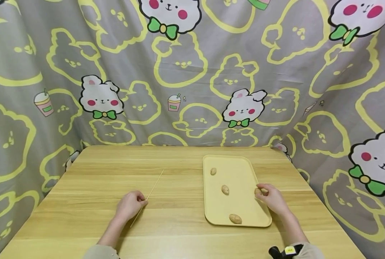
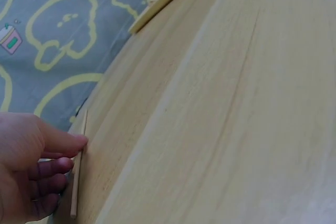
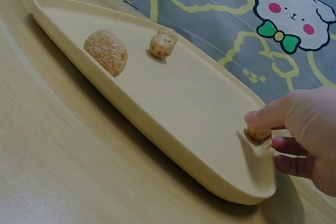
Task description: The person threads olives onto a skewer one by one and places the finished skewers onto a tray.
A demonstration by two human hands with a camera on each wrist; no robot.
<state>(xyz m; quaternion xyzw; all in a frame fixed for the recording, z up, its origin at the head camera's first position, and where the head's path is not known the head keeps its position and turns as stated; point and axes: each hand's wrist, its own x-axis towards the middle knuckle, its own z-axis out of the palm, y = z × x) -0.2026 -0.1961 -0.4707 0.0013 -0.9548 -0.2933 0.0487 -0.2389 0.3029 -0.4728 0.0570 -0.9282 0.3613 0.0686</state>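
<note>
My left hand [image 1: 131, 205] pinches a thin bamboo skewer [image 1: 155, 183] between thumb and fingers, at the left of the table. In the left wrist view the skewer [image 2: 77, 187] slants past the thumb tip. My right hand [image 1: 273, 198] is at the right rim of a pale yellow tray [image 1: 241, 172]. Its thumb and finger pinch a wrinkled brown oval lump [image 3: 257, 134], partly covered by the fingers. On the tray lie a small brown lump [image 1: 213, 171] at the back left, another brown lump [image 1: 225, 189] in the middle, and a third brown lump [image 1: 235, 218] near the front rim.
The wooden table [image 1: 176, 223] extends between the left hand and the tray. A grey curtain [image 1: 140, 133] with cartoon rabbits hangs behind the table and on both sides. A black strap device [image 1: 286, 251] sits on the right wrist.
</note>
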